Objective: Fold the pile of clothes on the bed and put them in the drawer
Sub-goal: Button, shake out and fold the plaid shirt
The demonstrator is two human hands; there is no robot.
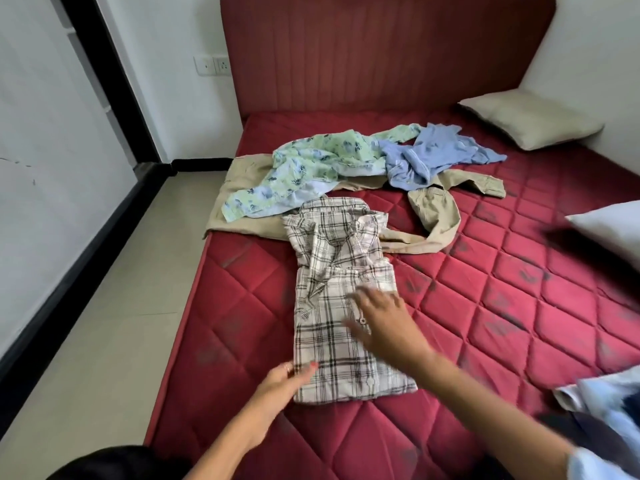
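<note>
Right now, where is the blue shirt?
In the head view, the blue shirt lies crumpled toward the headboard, right of the green floral shirt, atop the beige trousers.

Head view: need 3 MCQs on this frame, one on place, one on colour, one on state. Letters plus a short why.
1. Where does the plaid shirt lie relative to the unfolded clothes?
A. Nearer the camera
B. By the headboard
C. On the floor

2. What colour is the mattress?
A. Grey
B. Red
C. White

3. What is the left hand doing?
A. Hanging idle off the bed
B. Lifting a pillow
C. Gripping the shirt's near left corner

Answers:
1 A: the shirt lies on the mattress in front of the green floral shirt, the blue garment and the beige trousers.
2 B: the quilted surface is red.
3 C: its fingers curl over the shirt's hem corner, while the right hand lies flat on the shirt, blurred.
</note>
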